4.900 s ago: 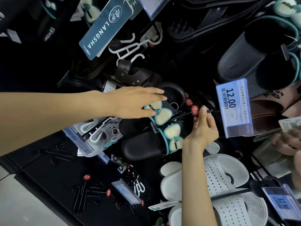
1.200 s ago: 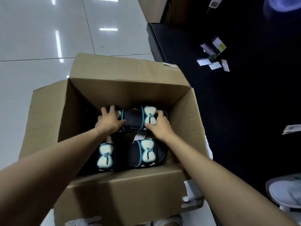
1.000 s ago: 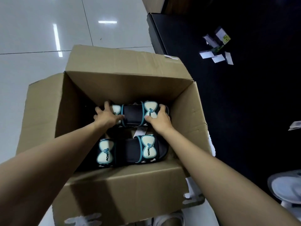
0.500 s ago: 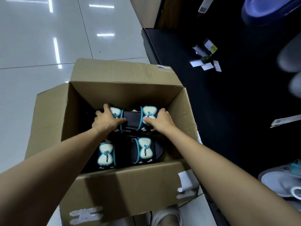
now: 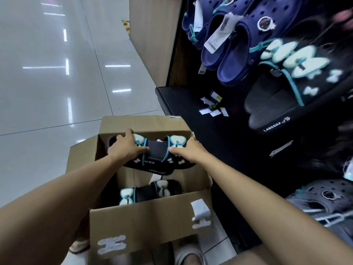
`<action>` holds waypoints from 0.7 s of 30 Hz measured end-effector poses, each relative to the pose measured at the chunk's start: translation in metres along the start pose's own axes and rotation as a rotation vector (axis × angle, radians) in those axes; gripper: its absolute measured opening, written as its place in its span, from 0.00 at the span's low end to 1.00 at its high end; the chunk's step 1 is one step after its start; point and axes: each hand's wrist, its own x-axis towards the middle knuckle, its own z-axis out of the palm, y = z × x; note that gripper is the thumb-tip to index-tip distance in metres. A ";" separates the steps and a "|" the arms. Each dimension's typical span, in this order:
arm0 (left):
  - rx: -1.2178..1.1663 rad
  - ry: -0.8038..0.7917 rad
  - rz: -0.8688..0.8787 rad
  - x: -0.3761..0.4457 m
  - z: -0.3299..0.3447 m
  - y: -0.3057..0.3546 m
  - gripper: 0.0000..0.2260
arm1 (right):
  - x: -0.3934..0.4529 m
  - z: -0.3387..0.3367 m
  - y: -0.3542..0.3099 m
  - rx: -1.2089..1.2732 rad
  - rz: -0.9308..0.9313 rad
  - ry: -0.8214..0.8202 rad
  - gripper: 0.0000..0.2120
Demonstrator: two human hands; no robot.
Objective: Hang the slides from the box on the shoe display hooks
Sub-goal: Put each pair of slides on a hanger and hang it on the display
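A cardboard box [image 5: 149, 222] stands open on the tiled floor, one pair of slides [image 5: 145, 194] lying inside; above its mouth the left hand [image 5: 124, 148] and right hand [image 5: 188, 150] clamp a second pair of slides [image 5: 154, 155] by its ends; beyond, blurred, apparently matching slides [image 5: 294, 88] hang beside blue clogs [image 5: 235, 44].

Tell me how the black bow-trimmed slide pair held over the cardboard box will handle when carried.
The black slide pair with pale teal-edged bows spans both hands unsagging, so probably stiff. Left hand and right hand grip its ends; likely light foam. One-handed, it might tip.
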 end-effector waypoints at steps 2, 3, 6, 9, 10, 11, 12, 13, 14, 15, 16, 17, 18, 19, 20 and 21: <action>0.001 0.027 0.058 -0.014 -0.019 0.009 0.33 | -0.017 -0.013 -0.003 0.019 -0.016 0.018 0.47; 0.004 0.036 0.084 -0.022 -0.027 0.014 0.33 | -0.026 -0.019 -0.004 0.036 -0.015 0.023 0.47; 0.015 0.063 0.166 -0.043 -0.049 0.028 0.30 | -0.049 -0.035 -0.004 0.085 0.003 0.035 0.48; 0.060 0.098 0.232 -0.064 -0.064 0.039 0.29 | -0.068 -0.048 -0.003 0.119 0.009 0.038 0.48; 0.089 0.104 0.249 -0.071 -0.068 0.042 0.29 | -0.073 -0.052 -0.001 0.133 0.017 0.030 0.48; 0.119 0.110 0.266 -0.077 -0.070 0.044 0.29 | -0.078 -0.055 0.000 0.149 0.022 0.022 0.48; 0.145 0.113 0.284 -0.082 -0.071 0.044 0.29 | -0.084 -0.058 0.002 0.161 0.034 0.013 0.47; 0.164 0.113 0.304 -0.087 -0.072 0.045 0.29 | -0.087 -0.059 0.005 0.173 0.049 0.008 0.47; 0.173 0.106 0.320 -0.090 -0.071 0.045 0.28 | -0.090 -0.058 0.010 0.178 0.066 0.011 0.48; 0.172 0.091 0.332 -0.093 -0.069 0.045 0.29 | -0.092 -0.055 0.014 0.176 0.083 0.018 0.49; 0.166 0.075 0.337 -0.094 -0.067 0.046 0.29 | -0.093 -0.053 0.019 0.169 0.102 0.021 0.51; 0.161 0.062 0.339 -0.096 -0.064 0.048 0.30 | -0.093 -0.050 0.022 0.156 0.117 0.025 0.52; 0.157 0.055 0.343 -0.096 -0.061 0.051 0.30 | -0.093 -0.050 0.024 0.135 0.133 0.036 0.53; 0.148 0.054 0.350 -0.098 -0.057 0.056 0.29 | -0.092 -0.050 0.027 0.105 0.152 0.057 0.53; 0.135 0.056 0.365 -0.098 -0.054 0.061 0.28 | -0.091 -0.052 0.030 0.070 0.171 0.088 0.53; 0.127 0.065 0.392 -0.099 -0.052 0.067 0.28 | -0.089 -0.055 0.034 0.036 0.185 0.120 0.53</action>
